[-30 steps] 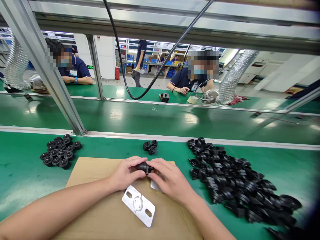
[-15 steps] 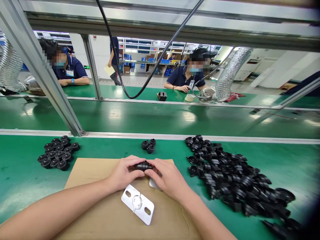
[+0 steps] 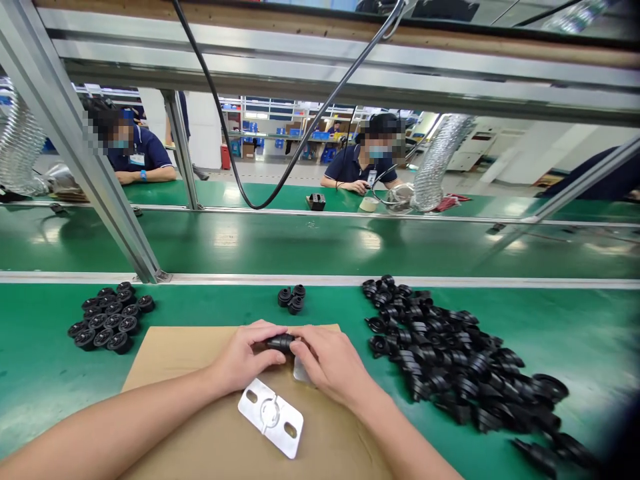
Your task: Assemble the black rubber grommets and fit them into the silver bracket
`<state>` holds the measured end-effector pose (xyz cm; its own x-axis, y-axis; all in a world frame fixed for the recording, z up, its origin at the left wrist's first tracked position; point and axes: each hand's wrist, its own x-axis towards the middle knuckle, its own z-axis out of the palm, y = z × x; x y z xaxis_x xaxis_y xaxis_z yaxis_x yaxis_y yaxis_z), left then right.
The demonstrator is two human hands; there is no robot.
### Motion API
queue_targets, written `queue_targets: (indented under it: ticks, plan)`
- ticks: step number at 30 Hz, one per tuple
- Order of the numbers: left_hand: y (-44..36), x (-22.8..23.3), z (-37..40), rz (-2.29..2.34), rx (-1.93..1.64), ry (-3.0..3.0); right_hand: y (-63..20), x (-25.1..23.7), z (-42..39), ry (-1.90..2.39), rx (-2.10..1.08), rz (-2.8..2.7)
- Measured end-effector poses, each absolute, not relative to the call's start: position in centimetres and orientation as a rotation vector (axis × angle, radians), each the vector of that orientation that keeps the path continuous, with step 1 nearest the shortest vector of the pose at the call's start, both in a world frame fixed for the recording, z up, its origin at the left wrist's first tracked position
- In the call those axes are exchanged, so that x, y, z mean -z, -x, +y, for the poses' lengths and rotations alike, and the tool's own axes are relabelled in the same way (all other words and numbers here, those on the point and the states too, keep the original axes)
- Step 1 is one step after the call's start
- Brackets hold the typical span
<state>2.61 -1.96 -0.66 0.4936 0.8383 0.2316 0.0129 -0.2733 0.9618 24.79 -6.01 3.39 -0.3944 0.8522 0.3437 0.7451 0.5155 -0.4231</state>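
Observation:
My left hand (image 3: 247,358) and my right hand (image 3: 327,363) meet over a brown cardboard sheet (image 3: 175,353), both gripping one small black plastic part (image 3: 280,343) between their fingertips. A white metal plate (image 3: 271,417) with slots lies flat on the cardboard just below my hands. Part of a second pale plate (image 3: 299,370) shows under my right hand.
A large loose heap of black parts (image 3: 450,363) lies right of the cardboard. A neat cluster of black parts (image 3: 110,317) sits to the left, and three more (image 3: 291,299) lie beyond my hands. A conveyor belt (image 3: 320,243) runs behind; two people sit across it.
My hands stay together on the black part with only small finger shifts. The view tilted slightly, so everything sits a little lower and left. A walking person in the background has gone out of sight.

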Motion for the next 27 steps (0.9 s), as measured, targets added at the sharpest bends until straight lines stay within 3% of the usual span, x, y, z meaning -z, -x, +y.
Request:
queue_targets:
  ticks: [8, 15, 21, 27]
  plan:
    - [-2.7, 1.5, -1.8, 0.790, -0.979, -1.550, -26.5, -3.2, -5.6, 1.040, 0.101, -2.389]
    - [-2.5, 1.3, -1.8, 0.779, -1.107, -1.648, -25.2, -2.5, -5.5, 1.177, -0.258, -2.259]
    - [-2.6, 1.2, -1.7, 0.805, -1.058, -1.563, -25.6, -2.3, -5.4, 1.228, -0.274, -2.198]
    - [-2.3, 0.5, -1.8, 0.832, -1.234, -1.823, -26.0, -2.9, -5.2, 1.280, -0.290, -2.088]
